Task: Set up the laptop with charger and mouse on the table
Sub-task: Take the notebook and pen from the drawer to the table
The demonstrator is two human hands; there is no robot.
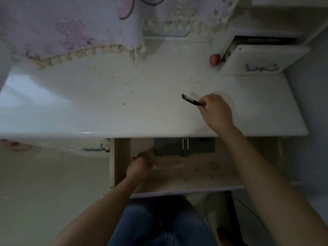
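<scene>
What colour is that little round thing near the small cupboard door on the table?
Red. The little round thing shows in the head view, beside the cupboard door.

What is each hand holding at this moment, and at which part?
The right hand pinches a black pen at its near end, over the table. The left hand is in the open drawer; whether it holds anything cannot be told.

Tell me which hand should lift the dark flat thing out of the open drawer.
Left. The left hand is already in the drawer beside the dark flat object, apparently free. The right hand is up on the table, holding a pen.
</scene>
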